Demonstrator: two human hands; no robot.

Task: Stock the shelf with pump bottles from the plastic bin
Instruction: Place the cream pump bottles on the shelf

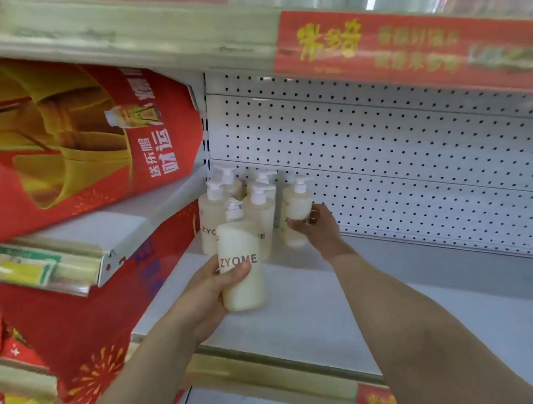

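A shop aisle. White metal shelves [390, 313] run left to right, backed by a white pegboard [380, 151] on the far side. Price-tag rails [269, 367] edge the near shelf fronts. Red promotional banners [405, 46] with yellow Chinese print hang on the shelf edge above, and a large red poster [77, 141] fills the left. Identical branded pump bottles [259, 202] stand grouped at the far left of the shelf.

A white shelf [375, 314] with a perforated back panel [380, 151] carries a small cluster of cream pump bottles [259, 214] standing upright in its far left corner. One more bottle [295, 212] stands just right of them, near the panel.
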